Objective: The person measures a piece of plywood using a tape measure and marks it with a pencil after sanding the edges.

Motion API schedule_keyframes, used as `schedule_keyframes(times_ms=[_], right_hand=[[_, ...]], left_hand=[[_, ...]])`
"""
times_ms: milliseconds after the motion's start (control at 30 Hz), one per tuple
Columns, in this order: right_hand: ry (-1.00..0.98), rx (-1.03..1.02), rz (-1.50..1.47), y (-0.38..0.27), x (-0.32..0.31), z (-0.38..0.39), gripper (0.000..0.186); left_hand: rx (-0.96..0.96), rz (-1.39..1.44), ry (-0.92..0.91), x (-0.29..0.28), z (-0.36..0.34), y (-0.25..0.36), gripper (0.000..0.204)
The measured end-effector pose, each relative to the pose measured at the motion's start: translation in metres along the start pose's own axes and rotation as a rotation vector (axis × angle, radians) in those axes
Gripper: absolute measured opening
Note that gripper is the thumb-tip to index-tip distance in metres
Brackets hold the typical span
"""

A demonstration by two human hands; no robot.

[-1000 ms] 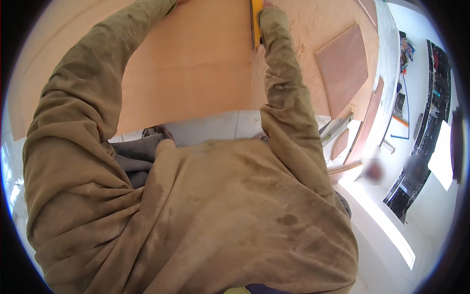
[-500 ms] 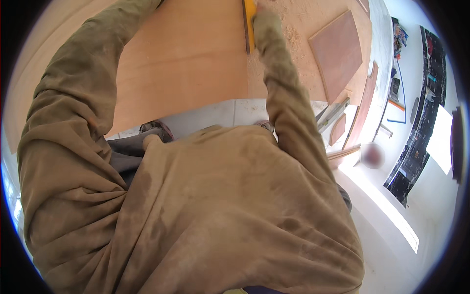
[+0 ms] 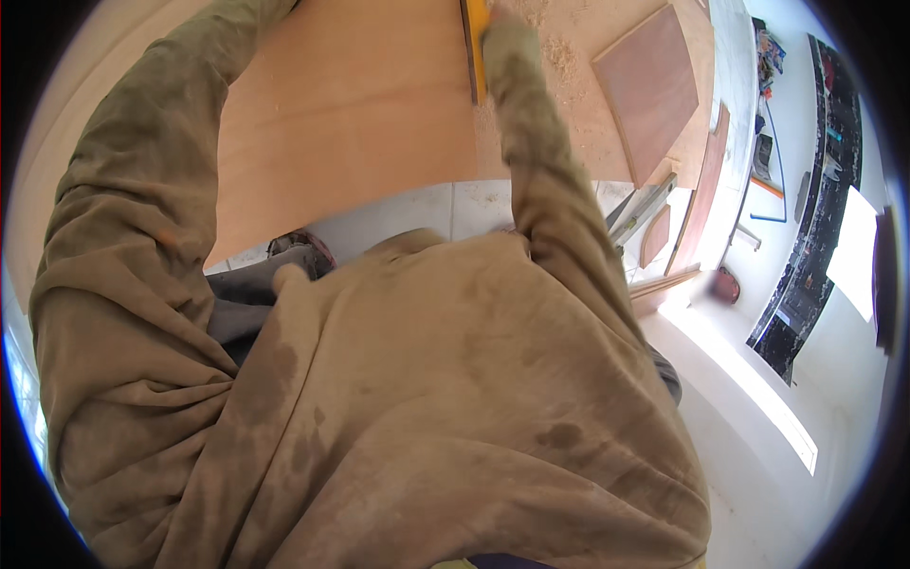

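Note:
A large plywood sheet (image 3: 360,114) spreads out before me. Along its right edge lies a long yellow straight bar (image 3: 479,57) with a dark side, its kind unclear because the top of the picture cuts it off. My right hand (image 3: 497,13) shows only as a sliver at the top, beside the bar; its fingers are hidden. My left arm reaches forward over the sheet's left part, and the left hand is beyond the upper edge.
Sawdust and shavings (image 3: 561,59) lie right of the bar. A cut wooden panel (image 3: 652,90) rests there, with narrow boards (image 3: 700,190) standing lower right. A reddish round object (image 3: 725,286) and a long dark shelf (image 3: 817,209) are farther right.
The yellow bar and my right forearm appear slightly farther left, while the whole view has shifted a little. The reddish round object now looks sharper.

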State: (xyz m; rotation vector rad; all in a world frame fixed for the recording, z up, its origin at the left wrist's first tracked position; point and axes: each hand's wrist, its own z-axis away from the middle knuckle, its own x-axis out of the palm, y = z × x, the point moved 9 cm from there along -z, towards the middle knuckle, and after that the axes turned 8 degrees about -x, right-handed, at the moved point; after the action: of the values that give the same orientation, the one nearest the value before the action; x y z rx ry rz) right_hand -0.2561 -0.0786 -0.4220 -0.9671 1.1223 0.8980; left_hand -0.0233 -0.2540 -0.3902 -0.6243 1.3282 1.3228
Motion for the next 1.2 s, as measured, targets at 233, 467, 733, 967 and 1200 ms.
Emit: schedule_keyframes(times_ms=[233, 467, 733, 967, 1200], right_hand=[[0.038, 0.326, -0.58, 0.03, 0.03, 0.122, 0.05], [0.099, 0.248, -0.618, 0.001, -0.012, 0.004, 0.048], [-0.077, 0.451, -0.556, 0.049, 0.039, 0.157, 0.059], [0.209, 0.219, -0.631, -0.018, -0.053, -0.046, 0.044], [0.253, 0.175, -0.462, -0.035, -0.057, -0.123, 0.038]], left_hand=[[-0.012, 0.035, 0.165, -0.001, -0.003, -0.026, 0.049], [0.016, 0.033, -0.036, -0.014, 0.007, 0.001, 0.048], [-0.042, 0.054, -0.04, -0.013, 0.001, -0.018, 0.048], [0.009, 0.144, -0.013, -0.018, 0.001, 0.0, 0.048], [0.01, 0.101, -0.076, -0.014, -0.001, -0.011, 0.048]])
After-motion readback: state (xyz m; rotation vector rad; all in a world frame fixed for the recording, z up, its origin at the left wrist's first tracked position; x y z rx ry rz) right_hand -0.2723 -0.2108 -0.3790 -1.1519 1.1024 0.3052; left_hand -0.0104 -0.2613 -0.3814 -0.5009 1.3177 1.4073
